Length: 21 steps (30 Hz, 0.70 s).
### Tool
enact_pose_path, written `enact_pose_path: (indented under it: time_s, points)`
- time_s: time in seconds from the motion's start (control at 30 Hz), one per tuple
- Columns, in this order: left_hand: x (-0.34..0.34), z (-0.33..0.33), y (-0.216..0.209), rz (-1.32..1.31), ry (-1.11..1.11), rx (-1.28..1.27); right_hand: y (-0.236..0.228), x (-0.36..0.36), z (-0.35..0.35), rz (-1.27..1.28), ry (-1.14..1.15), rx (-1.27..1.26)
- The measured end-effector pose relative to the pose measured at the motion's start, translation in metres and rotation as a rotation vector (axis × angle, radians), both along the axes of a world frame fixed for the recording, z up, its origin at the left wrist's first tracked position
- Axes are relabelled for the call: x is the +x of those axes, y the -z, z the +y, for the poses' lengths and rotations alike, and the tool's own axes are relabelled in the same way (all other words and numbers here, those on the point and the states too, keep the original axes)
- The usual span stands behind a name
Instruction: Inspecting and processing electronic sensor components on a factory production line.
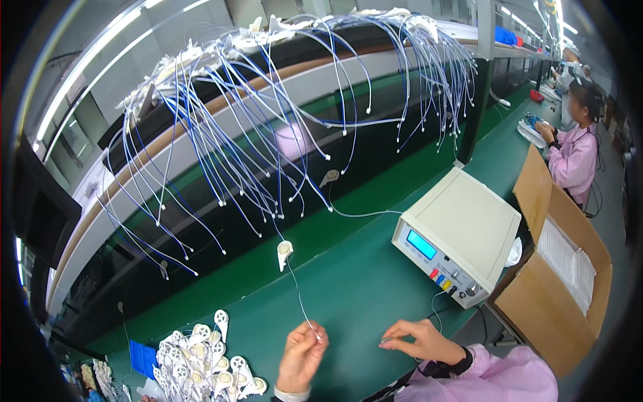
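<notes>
While the left hand [303, 356] pinches a thin lead [299, 295], the right hand [423, 340] hangs apart

Since the lead runs from a white round-bodied plastic housing [284, 253] to the left fingertips, the step in hand looks like control of its end. The housing sits beyond the left hand, near the back edge of the green worktop [358, 285]; whether it rests there or dangles is hard to tell.

The left grip is closed on the lead, thumb and forefinger meeting at its tip, the other fingers curled. Its forearm rises from the lower edge, wrist fairly upright. The right hand points leftward over the worktop, back of the hand upward, thumb and fingertips nearly together, the forearm slanting in from the lower right. Its grip may hold something small and dark, but I cannot tell.

As a judgement, a next move that brings the two hands together calls for a steady left pinch, fine alignment of the fingertips and enough slack in the lead. Likewise, the benchtop tester [462, 231] with its lit screen stands beyond the right hand.
</notes>
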<state>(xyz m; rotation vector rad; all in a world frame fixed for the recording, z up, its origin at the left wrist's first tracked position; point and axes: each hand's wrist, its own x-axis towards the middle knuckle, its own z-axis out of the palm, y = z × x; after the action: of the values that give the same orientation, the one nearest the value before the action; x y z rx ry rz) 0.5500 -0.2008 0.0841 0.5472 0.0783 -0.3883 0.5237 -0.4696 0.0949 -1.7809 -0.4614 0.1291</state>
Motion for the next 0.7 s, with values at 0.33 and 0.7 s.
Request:
enact_pose_path:
  time_s: [0.33, 0.7]
  points:
    - [-0.044, -0.048, -0.065, -0.068, -0.319, 0.352, -0.052, 0.007, 0.057, -0.174, 0.079, 0.098]
    - [-0.048, -0.050, -0.057, -0.083, -0.420, 0.603, -0.039, 0.002, 0.073, -0.347, 0.155, 0.003]
